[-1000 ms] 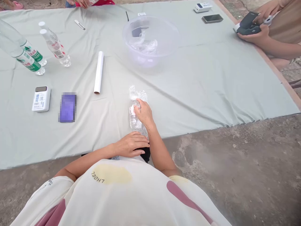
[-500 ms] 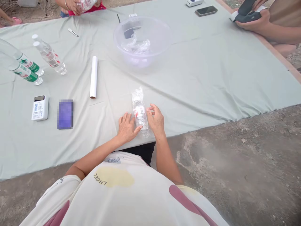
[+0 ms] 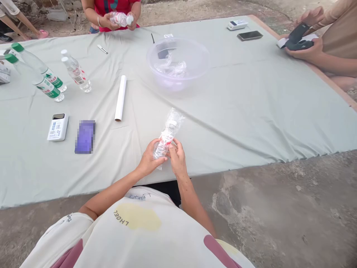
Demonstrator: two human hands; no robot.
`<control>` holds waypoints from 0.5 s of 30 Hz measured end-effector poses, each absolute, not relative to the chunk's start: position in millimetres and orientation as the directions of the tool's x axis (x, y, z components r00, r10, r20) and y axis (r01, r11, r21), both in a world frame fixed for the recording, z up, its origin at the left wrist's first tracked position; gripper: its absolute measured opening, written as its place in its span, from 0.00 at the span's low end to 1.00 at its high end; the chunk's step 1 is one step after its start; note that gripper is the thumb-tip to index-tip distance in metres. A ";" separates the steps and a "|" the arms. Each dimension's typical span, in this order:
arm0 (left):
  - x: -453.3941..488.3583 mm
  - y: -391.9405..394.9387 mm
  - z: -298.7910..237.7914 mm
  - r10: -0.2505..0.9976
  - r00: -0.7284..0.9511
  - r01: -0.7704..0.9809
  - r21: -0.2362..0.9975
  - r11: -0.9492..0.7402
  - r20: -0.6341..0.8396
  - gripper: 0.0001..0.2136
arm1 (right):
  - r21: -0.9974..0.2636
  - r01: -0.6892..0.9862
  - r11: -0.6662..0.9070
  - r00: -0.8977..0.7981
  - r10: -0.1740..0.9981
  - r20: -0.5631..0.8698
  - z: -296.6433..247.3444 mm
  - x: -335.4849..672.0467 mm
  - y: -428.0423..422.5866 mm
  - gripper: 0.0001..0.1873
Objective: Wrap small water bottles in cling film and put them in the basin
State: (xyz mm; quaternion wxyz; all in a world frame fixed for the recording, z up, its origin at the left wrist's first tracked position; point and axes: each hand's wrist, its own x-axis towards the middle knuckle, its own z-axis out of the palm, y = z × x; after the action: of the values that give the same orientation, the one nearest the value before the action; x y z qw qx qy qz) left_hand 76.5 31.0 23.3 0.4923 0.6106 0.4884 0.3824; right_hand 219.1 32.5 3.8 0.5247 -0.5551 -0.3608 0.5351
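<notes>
So the shirt (image 3: 139, 219) on the person wearing the camera says "LHOEL" in black over a yellow blotch, and there's smaller scribbly lettering near the hem that I can't make out. The wrapped bottle (image 3: 166, 140), white-capped, sits near the close edge of the table in crinkly clear film, tilted with its cap end away from the person. Its label is white with red on it, too small to read. Left hand (image 3: 148, 159) has its thumb and fingers curled around the lower end; right hand (image 3: 177, 158) pinches the label area, thumb on top, fingertips partly hidden behind. Farther out there's a see-through plastic bowl (image 3: 195, 70) with crumpled clear wrap (image 3: 175, 69) in it, plus a dark shape showing through the wall (can't tell if it's inside or behind). Over on the left, 2 green-capped bottles (image 3: 49, 88) wear green and white labels with red characters, too blurry for me, and just beside them are 2 white-capped bottles (image 3: 79, 77) with red-marked labels and a barcode. The white device (image 3: 58, 127) has blue print, also unreadable. Next to it is a pixelated purple item (image 3: 85, 137), then a white roll (image 3: 121, 98). Across the table, a co-worker in red holds another red-labelled bottle (image 3: 119, 18).
</notes>
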 end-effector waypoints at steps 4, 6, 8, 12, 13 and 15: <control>39.2 29.2 37.4 0.986 0.159 0.170 0.985 0.015 -0.043 0.30 | -0.987 0.076 -0.140 0.180 0.976 -0.124 30.7 228.7 35.7 0.22; 20.7 24.0 45.5 0.990 0.128 0.185 0.982 0.027 -0.052 0.31 | -0.977 0.210 0.027 0.312 0.946 0.093 46.3 238.0 41.1 0.18; 6.4 16.6 51.6 0.991 0.128 0.172 0.985 0.009 -0.031 0.32 | -0.918 0.300 0.259 0.350 0.865 0.358 58.9 243.7 49.3 0.14; -6.0 2.5 56.3 0.985 0.174 0.000 1.000 0.009 -0.009 0.27 | -0.835 0.308 0.456 0.133 0.848 0.513 63.8 234.9 65.9 0.15; -6.4 0.7 56.4 0.985 0.172 -0.062 0.998 0.024 -0.014 0.26 | -0.873 0.251 0.418 0.086 0.889 0.450 60.5 229.1 67.8 0.17; -5.6 0.9 56.0 0.993 0.112 -0.197 0.979 0.055 -0.033 0.26 | -0.950 0.067 0.306 0.042 0.950 0.310 51.6 215.1 67.0 0.22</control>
State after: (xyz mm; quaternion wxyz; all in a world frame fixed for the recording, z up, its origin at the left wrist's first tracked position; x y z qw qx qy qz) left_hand -5.6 0.9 56.0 0.5849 0.4623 0.4306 0.5087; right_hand 215.1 67.0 51.6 0.5694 -0.4434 -0.5736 0.3876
